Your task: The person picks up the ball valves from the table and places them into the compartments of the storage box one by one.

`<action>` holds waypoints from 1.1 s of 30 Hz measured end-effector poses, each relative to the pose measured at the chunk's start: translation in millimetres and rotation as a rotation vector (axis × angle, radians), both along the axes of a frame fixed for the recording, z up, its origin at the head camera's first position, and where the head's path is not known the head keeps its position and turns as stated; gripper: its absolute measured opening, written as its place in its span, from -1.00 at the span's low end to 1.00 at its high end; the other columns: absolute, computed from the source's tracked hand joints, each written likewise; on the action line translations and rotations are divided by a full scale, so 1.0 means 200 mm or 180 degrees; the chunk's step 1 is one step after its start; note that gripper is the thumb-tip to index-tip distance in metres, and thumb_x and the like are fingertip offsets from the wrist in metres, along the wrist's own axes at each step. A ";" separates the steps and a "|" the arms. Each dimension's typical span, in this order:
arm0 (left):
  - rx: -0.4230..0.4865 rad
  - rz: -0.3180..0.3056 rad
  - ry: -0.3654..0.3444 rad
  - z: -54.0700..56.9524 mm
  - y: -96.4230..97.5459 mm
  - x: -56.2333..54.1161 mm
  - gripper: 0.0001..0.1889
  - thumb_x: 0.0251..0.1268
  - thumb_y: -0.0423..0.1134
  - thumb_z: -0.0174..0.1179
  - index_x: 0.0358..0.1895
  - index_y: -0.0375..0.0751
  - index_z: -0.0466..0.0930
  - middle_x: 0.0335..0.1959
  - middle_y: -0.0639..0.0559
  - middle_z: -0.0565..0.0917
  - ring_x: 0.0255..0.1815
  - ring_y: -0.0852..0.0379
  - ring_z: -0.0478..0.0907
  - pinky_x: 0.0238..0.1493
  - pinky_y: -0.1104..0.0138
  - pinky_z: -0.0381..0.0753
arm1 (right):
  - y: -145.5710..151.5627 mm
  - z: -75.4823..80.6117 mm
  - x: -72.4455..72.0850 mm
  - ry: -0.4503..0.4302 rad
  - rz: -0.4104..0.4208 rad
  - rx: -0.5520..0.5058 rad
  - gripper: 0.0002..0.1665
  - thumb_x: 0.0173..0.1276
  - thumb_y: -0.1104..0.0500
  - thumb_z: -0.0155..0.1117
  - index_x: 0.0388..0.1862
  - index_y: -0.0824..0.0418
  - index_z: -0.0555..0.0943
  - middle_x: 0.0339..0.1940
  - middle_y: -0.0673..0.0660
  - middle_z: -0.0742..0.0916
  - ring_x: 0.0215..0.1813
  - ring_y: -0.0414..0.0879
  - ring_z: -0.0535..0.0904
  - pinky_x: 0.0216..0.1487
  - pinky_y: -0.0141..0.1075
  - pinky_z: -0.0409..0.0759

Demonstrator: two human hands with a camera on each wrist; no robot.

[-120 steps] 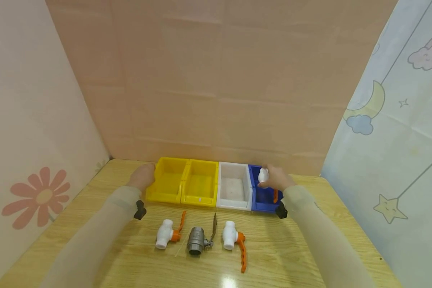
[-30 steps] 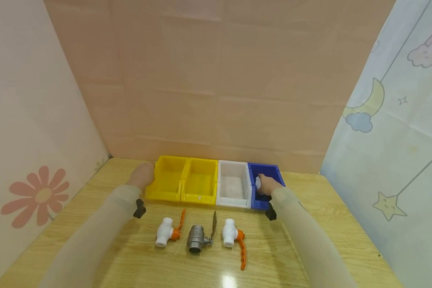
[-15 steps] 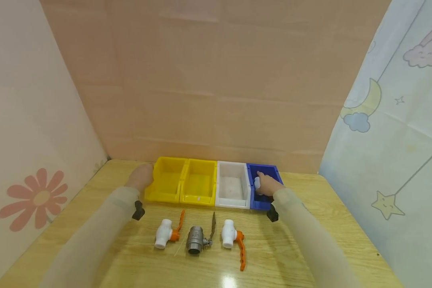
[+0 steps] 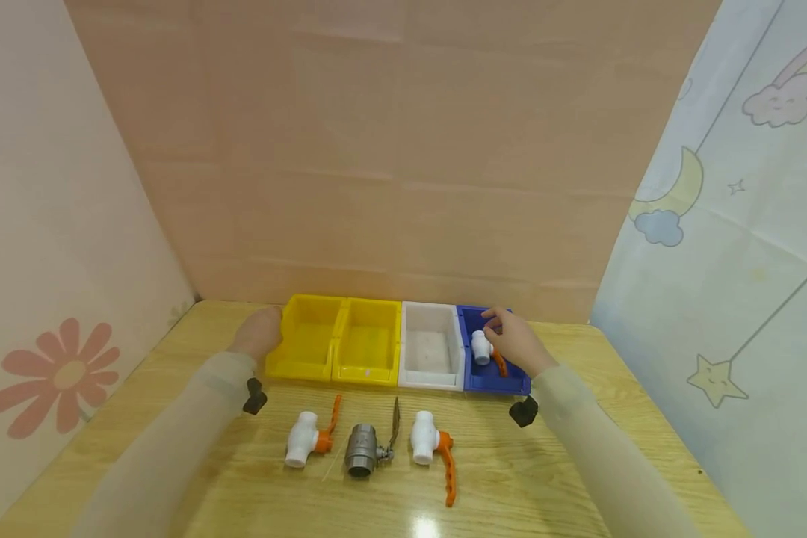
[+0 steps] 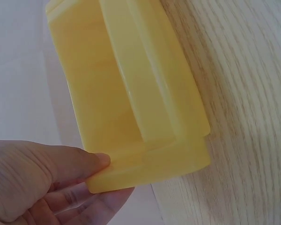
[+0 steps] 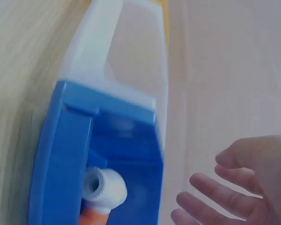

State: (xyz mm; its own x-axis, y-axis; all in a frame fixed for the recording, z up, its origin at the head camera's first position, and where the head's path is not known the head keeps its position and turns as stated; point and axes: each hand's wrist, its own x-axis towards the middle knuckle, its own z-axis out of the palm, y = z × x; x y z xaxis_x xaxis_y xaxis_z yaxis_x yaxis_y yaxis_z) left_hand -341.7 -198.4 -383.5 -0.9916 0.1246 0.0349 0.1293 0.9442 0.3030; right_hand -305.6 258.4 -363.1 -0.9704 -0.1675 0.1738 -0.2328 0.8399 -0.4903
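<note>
My left hand pinches the side wall of the leftmost yellow bin, thumb on the inside and fingers beneath the rim. Over at the right, a white ball valve with an orange handle lies inside the blue bin. My right hand hovers above that bin's right side, apart from the valve. In the right wrist view the fingers are spread and loosely bent, holding nothing. The valve's white body shows low in the bin there.
Between the outer bins stand a second yellow bin and a white bin. In front on the wooden table lie a white valve, a metal ball valve and another white valve. A brown backdrop rises behind.
My right hand has let go of the white ball valve in the blue bin and lifted up and right, its fingers opening. My left hand has kept its grip on the yellow bin.
</note>
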 end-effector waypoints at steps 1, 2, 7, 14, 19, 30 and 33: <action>-0.0001 0.0000 -0.0002 0.00 0.00 0.00 -0.73 0.23 -0.55 -0.01 0.00 -0.50 0.43 -0.17 -0.31 0.60 -0.25 -0.09 0.51 -0.15 0.06 0.52 | 0.00 0.00 0.02 0.0018 -0.0003 -0.0060 -0.63 0.43 0.19 0.09 0.17 0.29 0.47 0.00 0.32 0.67 0.01 0.16 0.62 0.05 0.01 0.58; -0.0006 -0.0001 -0.0003 0.00 0.00 0.00 -0.72 0.23 -0.55 0.00 0.01 -0.51 0.42 -0.15 -0.33 0.60 -0.22 -0.11 0.53 -0.12 0.05 0.54 | -0.01 0.00 0.04 0.0042 0.0009 -0.0082 -0.66 0.44 0.18 0.09 0.14 0.26 0.50 -0.03 0.27 0.69 -0.02 0.12 0.63 0.01 -0.02 0.59; -0.0038 -0.0024 -0.0009 0.02 0.00 0.02 -0.71 0.21 -0.54 0.06 0.02 -0.52 0.42 -0.11 -0.36 0.60 -0.15 -0.17 0.58 -0.10 0.04 0.58 | -0.04 -0.01 0.14 -0.0023 0.0076 -0.0016 -0.72 0.46 0.14 0.10 0.07 0.18 0.55 -0.12 0.15 0.72 -0.26 -0.04 0.64 -0.24 -0.17 0.63; -0.0027 -0.0031 0.0031 0.03 0.00 0.02 -0.72 0.21 -0.55 0.04 0.00 -0.53 0.43 -0.14 -0.37 0.61 -0.17 -0.18 0.59 -0.11 0.03 0.58 | -0.11 -0.06 0.25 0.0048 0.0296 0.0044 -0.80 0.39 0.19 0.20 -0.04 0.17 0.60 -0.22 0.06 0.74 -0.19 -0.08 0.65 -0.17 -0.14 0.64; -0.0040 -0.0016 0.0047 0.01 0.00 0.01 -0.71 0.21 -0.54 0.04 0.01 -0.52 0.43 -0.15 -0.36 0.61 -0.20 -0.15 0.57 -0.14 0.03 0.56 | -0.16 -0.10 0.30 -0.0010 0.0554 0.0071 -0.84 0.38 0.22 0.21 -0.08 0.15 0.61 -0.24 0.07 0.76 -0.21 -0.13 0.66 -0.18 -0.20 0.64; 0.0009 0.0017 0.0021 -0.01 0.00 0.00 -0.72 0.24 -0.53 0.04 0.02 -0.51 0.42 -0.13 -0.35 0.60 -0.16 -0.16 0.57 -0.08 0.02 0.56 | -0.28 -0.20 0.40 -0.0397 0.0813 0.0062 -0.84 0.37 0.24 0.19 -0.08 0.16 0.60 -0.28 0.03 0.72 -0.24 -0.18 0.60 -0.25 -0.30 0.60; 0.0006 0.0027 -0.0002 0.00 0.01 0.01 -0.73 0.24 -0.54 0.04 0.02 -0.51 0.42 -0.14 -0.33 0.60 -0.17 -0.14 0.57 -0.08 0.03 0.57 | -0.31 -0.22 0.41 -0.0433 0.0912 0.0111 -0.83 0.37 0.24 0.20 -0.07 0.18 0.60 -0.27 -0.01 0.71 -0.22 -0.17 0.60 -0.23 -0.28 0.60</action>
State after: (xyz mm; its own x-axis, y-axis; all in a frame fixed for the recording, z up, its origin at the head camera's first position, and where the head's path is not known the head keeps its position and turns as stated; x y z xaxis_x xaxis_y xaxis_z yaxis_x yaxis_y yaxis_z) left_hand -339.3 -196.4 -382.7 -0.9926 0.1162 0.0345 0.1212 0.9447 0.3049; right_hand -223.4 196.4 -406.9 -0.8968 -0.4410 0.0352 -0.3967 0.7663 -0.5053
